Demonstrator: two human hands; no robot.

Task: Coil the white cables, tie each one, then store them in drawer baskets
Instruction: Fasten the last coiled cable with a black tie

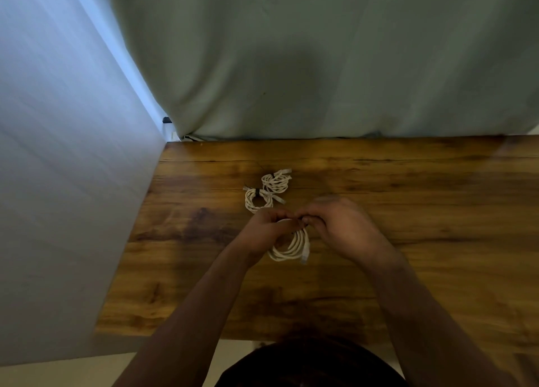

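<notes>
Both my hands hold one coiled white cable (293, 248) over the wooden table (408, 211). My left hand (267, 230) and my right hand (338, 226) meet at the coil's top, fingers curled and pinching it there; what they pinch is hidden. The loops hang below my hands, with a connector at the lower right. Just beyond my hands lie two more coiled white cables: one (256, 201) bound with a dark tie, the other (277, 181) behind it to the right.
A grey-green curtain (320, 65) hangs right behind the table's far edge. A pale wall (58, 182) runs along the table's left side. No drawer or basket is in view.
</notes>
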